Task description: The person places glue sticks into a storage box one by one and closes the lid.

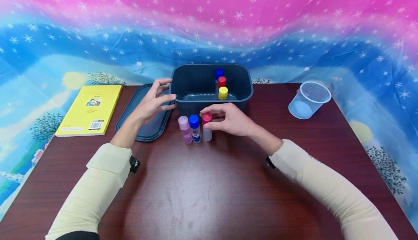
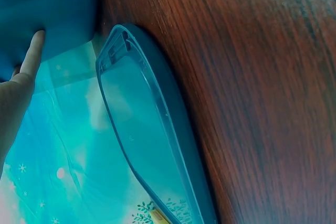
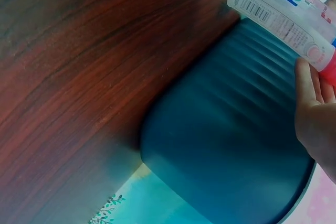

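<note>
A dark grey plastic bin (image 1: 212, 104) stands near the table's back edge. Inside it, on the right side, are three small bottles with a blue cap (image 1: 219, 74), a red cap (image 1: 222, 81) and a yellow cap (image 1: 223, 93). In front of the bin, a pink bottle (image 1: 185, 129) and a blue-capped bottle (image 1: 195, 129) stand in a row with a red-capped clear bottle (image 1: 207, 134). My right hand (image 1: 232, 120) pinches the red-capped bottle near its cap; its barcode label shows in the right wrist view. My left hand (image 1: 151, 102) touches the bin's left side with its fingers extended.
A dark grey lid (image 1: 156, 125) lies left of the bin, beneath my left hand. A yellow book (image 1: 89, 111) lies farther left. On the right a white mesh pen holder (image 1: 308, 100) stands on the brown table (image 1: 202, 193). A patterned cloth (image 1: 209, 26) hangs behind.
</note>
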Tool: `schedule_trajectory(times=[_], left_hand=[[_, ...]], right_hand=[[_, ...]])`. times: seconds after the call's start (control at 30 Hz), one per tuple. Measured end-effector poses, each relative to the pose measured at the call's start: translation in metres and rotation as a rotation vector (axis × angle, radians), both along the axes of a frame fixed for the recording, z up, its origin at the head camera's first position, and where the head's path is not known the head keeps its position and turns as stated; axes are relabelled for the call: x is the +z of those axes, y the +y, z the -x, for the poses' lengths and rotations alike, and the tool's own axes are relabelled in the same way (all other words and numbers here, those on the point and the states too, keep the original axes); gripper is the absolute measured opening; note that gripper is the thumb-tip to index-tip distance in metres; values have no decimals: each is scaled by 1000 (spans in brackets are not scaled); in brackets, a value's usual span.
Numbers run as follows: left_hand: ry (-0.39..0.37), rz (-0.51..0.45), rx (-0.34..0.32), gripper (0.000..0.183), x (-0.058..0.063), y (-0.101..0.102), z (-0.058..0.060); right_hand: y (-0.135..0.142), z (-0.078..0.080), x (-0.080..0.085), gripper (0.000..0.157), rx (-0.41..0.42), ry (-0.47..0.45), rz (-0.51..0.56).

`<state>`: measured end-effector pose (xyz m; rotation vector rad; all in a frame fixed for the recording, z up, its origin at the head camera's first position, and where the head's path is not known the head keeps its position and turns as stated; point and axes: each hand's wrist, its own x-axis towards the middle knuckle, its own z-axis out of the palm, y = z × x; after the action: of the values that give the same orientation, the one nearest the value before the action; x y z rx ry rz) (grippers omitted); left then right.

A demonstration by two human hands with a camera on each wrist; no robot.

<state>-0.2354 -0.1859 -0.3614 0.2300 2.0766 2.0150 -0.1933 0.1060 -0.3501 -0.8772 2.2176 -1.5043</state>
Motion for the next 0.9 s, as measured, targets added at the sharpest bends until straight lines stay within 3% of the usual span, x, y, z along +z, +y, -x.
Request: schedule_trajectory(times=[0.33, 0.53, 0.9], left_hand=[[-5, -1, 5, 65, 0, 1, 0], [-2, 0, 6, 66, 1, 0, 1], [-10, 6, 8, 67, -1, 0, 1]], right_hand=[[5, 2, 1, 37, -22, 47, -36], [11, 2, 11, 36, -30, 38, -30], [21, 5, 31, 36, -40, 66, 108]])
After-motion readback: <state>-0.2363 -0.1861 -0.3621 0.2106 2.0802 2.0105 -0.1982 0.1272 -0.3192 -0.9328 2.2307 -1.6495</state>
